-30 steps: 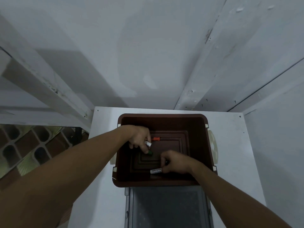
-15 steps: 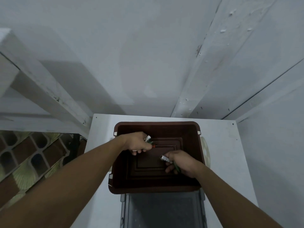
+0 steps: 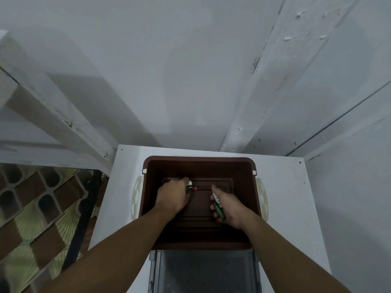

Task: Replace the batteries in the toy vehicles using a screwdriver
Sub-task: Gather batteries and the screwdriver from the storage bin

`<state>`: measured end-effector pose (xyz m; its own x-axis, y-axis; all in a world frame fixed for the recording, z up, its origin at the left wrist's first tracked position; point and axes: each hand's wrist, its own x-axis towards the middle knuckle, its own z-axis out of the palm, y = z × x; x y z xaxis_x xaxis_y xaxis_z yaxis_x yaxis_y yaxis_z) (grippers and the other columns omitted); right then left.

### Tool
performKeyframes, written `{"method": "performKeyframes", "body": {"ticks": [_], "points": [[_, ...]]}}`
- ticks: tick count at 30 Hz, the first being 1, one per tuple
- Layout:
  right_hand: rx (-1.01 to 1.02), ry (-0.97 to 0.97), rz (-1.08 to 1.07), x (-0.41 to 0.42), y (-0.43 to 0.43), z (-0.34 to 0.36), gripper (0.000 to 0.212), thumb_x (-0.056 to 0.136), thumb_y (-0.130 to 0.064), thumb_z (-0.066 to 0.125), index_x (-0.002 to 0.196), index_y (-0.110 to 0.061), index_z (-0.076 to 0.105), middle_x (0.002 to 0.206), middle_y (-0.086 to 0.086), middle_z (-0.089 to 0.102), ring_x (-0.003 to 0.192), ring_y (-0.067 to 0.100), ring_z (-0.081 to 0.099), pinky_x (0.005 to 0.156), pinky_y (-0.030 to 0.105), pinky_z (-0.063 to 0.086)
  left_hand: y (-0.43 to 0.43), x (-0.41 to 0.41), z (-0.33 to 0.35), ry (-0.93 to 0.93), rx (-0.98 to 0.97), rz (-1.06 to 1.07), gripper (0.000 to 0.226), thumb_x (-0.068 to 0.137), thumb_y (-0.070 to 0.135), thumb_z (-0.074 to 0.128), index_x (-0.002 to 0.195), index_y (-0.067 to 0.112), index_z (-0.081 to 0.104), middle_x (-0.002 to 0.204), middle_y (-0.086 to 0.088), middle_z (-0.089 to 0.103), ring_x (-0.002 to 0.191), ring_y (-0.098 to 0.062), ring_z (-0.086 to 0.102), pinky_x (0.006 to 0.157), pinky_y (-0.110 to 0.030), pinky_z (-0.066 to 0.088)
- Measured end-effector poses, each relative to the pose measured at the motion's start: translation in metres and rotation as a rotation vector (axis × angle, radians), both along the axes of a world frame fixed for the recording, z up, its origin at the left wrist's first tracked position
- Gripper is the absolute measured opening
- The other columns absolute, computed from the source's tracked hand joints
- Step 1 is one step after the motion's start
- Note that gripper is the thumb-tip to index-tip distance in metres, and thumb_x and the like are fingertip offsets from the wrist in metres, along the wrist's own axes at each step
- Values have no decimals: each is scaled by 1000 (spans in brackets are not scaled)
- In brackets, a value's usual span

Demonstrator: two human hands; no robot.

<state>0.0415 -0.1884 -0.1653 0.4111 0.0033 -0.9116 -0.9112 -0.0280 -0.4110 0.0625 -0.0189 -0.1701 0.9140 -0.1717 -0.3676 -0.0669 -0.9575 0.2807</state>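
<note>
Down in the brown plastic bin (image 3: 251,208) that sits at the middle of the white desk (image 3: 281,208), both your hands are gathering what the job needs. Your left hand (image 3: 172,197) is curled near the bin's far left corner, its fingers (image 3: 184,180) closed round a silver-capped battery (image 3: 189,184). Just beside those fingers lies a small red-handled tool, most likely the screwdriver (image 3: 195,188), its thin shaft pointing right along the bin floor. I cannot tell whether you grip it or whether it only touches your hand. Your right hand (image 3: 231,206) is on the right side of the bin, fingers wrapped round green batteries (image 3: 219,209), at least two by the look of them, one with a white end poking out by your thumb.

By my reading you are at the very start: parts and tool are being collected, no toy vehicle is in view, and no cover has been unscrewed. Opening, swapping and closing all remain.

The battery wrappers carry print, but it is too small and blurred to read; no brand can be made out.
</note>
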Motion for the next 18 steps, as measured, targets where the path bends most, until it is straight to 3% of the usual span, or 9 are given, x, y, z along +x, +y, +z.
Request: {"method": "performKeyframes", "body": {"ticks": [5, 10, 15, 18], "points": [[23, 14, -11, 1, 0, 1, 39, 97, -52, 46, 89, -14, 55, 65, 5, 55, 49, 16, 47, 47, 22, 36, -3, 7, -1, 8, 182, -117, 30, 97, 27, 52, 127, 22, 54, 121, -6, 61, 109, -29, 62, 86, -37, 50], [46, 11, -19, -1, 0, 8, 39, 98, -50, 45, 89, -13, 55, 64, 4, 55, 48, 15, 47, 47, 22, 36, 1, 11, 8, 27, 217, -107, 26, 97, 32, 52, 115, 18, 64, 117, -5, 63, 105, -27, 63, 84, -37, 50], [101, -14, -56, -4, -5, 35, 36, 100, -45, 44, 93, -13, 57, 66, 5, 56, 51, 16, 49, 49, 24, 38, 8, -4, 38, 107, 27, 38, 30, 92, 43, 58, 107, 19, 67, 109, -5, 67, 99, -24, 65, 84, -34, 53], [166, -27, -43, -6, -6, 71, 29, 100, -38, 48, 92, -12, 58, 67, 6, 57, 55, 16, 51, 51, 26, 40, 13, -22, 71, 182, -207, 196, 20, 90, 42, 63, 89, 23, 68, 89, 2, 71, 81, -15, 66, 73, -28, 52]]}}
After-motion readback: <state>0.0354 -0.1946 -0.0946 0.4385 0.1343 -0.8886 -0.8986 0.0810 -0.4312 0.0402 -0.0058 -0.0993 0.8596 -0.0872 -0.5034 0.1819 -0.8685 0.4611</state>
